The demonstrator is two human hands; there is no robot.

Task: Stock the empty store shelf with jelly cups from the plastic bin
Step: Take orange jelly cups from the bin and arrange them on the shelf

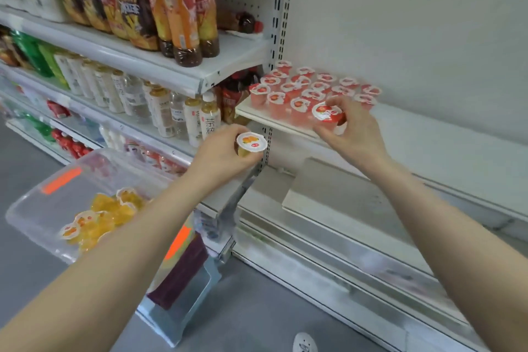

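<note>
While my right hand (353, 127) pinches a red jelly cup (327, 114) at the front edge of the shelf (428, 134) beside the other red cups (308, 88), my left hand (225, 156) grips an orange jelly cup (251, 144) above the plastic bin (57, 203)

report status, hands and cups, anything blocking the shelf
Left grip holds orange cup, short of shelf. Right grip holds red cup at shelf front, beside red rows. More orange cups in bin. Nothing blocking.

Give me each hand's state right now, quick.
Left hand: holding an orange jelly cup.
Right hand: holding a red jelly cup.
</note>
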